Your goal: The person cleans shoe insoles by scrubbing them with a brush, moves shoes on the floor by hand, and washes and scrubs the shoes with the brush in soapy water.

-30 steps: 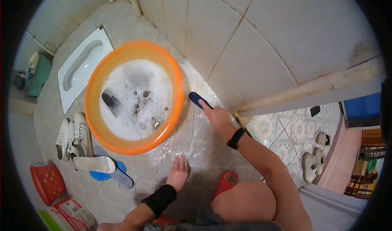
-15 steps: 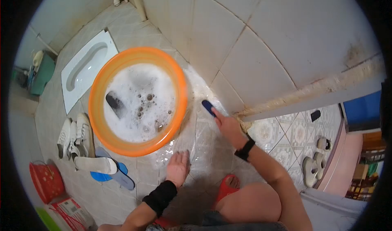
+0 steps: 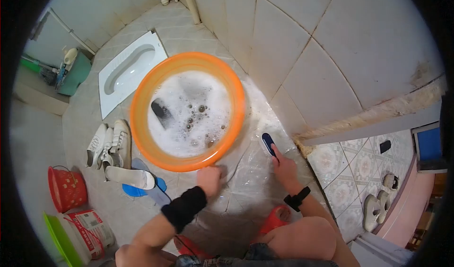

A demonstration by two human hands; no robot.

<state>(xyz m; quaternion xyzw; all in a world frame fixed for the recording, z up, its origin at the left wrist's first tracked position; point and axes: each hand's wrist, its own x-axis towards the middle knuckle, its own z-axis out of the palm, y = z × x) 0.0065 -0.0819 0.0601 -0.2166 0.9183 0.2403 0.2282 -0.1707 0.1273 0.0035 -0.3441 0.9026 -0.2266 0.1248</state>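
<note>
My right hand (image 3: 285, 170) grips a dark blue scrub brush (image 3: 268, 144) with pale bristles, held over the wet floor beside the wall. Against the lower rim of an orange basin (image 3: 187, 165), my left hand (image 3: 211, 179) is closed, its fingertips hidden. A thin dark line curves away beside it; I cannot tell what it is. Soapy water (image 3: 189, 120) with thick white foam lies in the basin, and a dark object (image 3: 161, 111) pokes out of the foam, its kind unclear.
White shoes (image 3: 111, 144), an insole (image 3: 130, 177) and blue slippers (image 3: 158, 191) lie left of the basin. Behind it is a squat toilet (image 3: 135, 68). A red bucket (image 3: 67, 191) and white tub (image 3: 94, 231) stand lower left. A tiled wall (image 3: 302, 64) rises right; more shoes (image 3: 372, 210) lie beyond.
My left hand has gone from lying spread on the floor to being closed at the basin's lower rim. The brush remains in my right hand. The view has shifted, moving the scene rightward.
</note>
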